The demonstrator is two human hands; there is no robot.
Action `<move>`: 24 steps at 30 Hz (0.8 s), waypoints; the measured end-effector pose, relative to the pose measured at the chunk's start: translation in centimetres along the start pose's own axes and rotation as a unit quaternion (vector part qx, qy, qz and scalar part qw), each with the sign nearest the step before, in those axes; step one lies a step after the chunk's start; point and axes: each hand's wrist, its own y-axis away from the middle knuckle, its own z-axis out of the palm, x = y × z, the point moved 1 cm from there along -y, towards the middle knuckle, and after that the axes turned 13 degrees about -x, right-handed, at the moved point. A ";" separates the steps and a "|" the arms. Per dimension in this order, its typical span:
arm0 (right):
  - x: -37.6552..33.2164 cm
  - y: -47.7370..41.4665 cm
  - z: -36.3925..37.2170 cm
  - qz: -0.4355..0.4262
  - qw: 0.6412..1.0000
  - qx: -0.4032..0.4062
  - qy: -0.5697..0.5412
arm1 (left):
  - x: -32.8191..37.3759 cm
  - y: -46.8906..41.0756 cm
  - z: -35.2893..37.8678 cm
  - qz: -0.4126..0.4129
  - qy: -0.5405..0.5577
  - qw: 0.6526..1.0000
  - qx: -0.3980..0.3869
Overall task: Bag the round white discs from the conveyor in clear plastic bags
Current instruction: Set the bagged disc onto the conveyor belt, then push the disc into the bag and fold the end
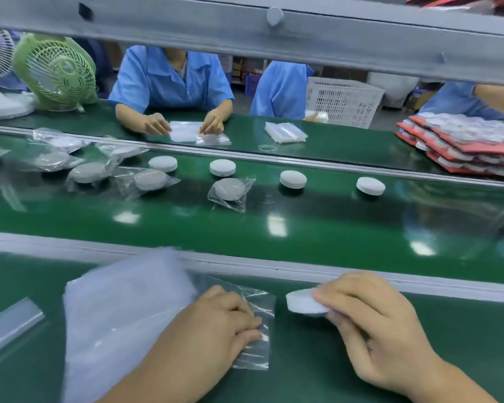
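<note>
— One disc (304, 304) is sitting pinched in our right hand (378, 324) fingers, just right of the clear bag (256, 324).
— Our left hand (216, 324) fingers are pressing together on its mouth; we're spreading it first.

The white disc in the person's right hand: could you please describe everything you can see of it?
The white disc is a round, flat, matte puck, seemingly plastic, not yet bagged. The right hand grips its right side, tilting it, low over the green surface. Its free edge points left toward the clear bag under the left hand, without touching it.
</note>
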 end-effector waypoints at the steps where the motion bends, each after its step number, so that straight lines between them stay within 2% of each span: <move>1: -0.3 -0.2 0.1 -0.046 0.997 -0.009 0.054 | -0.1 -0.3 0.1 -0.002 -0.004 1.000 0.004; 4: -1.1 -0.4 0.5 -0.136 0.983 -0.031 0.119 | -0.3 -0.7 -0.1 -0.013 -0.010 0.999 0.028; 8: -1.6 -0.4 0.9 -0.132 0.988 -0.016 0.077 | 0.6 -0.2 -0.7 -0.027 0.098 0.988 0.113; 10: -2.0 -0.6 1.0 -0.086 0.996 0.031 -0.002 | 1.3 0.0 -1.0 -0.007 0.205 0.973 0.103; 11: -2.4 -0.8 1.0 -0.040 0.995 0.066 -0.063 | 1.7 0.1 -1.2 0.008 0.282 0.957 0.071; 13: -3.5 -1.2 1.5 0.079 0.965 0.132 -0.212 | 2.5 0.3 -1.1 0.020 0.388 0.921 0.015; 14: -4.1 -1.6 1.8 0.135 0.940 0.142 -0.281 | 2.8 0.4 -0.7 0.025 0.398 0.917 0.023; 15: -4.6 -1.9 2.2 0.176 0.916 0.118 -0.342 | 3.3 0.3 -0.4 0.028 0.393 0.917 0.064; 17: -5.3 -2.5 2.9 0.217 0.874 0.004 -0.435 | 3.8 0.0 0.0 0.011 0.393 0.896 0.207; 19: -5.4 -3.6 3.1 0.242 0.838 -0.117 -0.475 | 3.7 -0.5 0.0 -0.019 0.447 0.842 0.302; 20: -5.0 -4.3 3.3 0.251 0.845 -0.139 -0.451 | 3.2 -0.8 -0.1 -0.026 0.472 0.822 0.316; 21: -4.5 -5.4 3.3 0.257 0.863 -0.142 -0.411 | 2.5 -1.0 -0.7 -0.031 0.472 0.824 0.312; 22: -3.8 -6.8 3.2 0.256 0.887 -0.128 -0.362 | 1.6 -1.0 -1.4 -0.040 0.433 0.849 0.300; 24: -1.0 -9.7 3.5 0.247 0.935 -0.071 -0.244 | -0.7 -0.4 -3.4 -0.070 0.220 0.931 0.284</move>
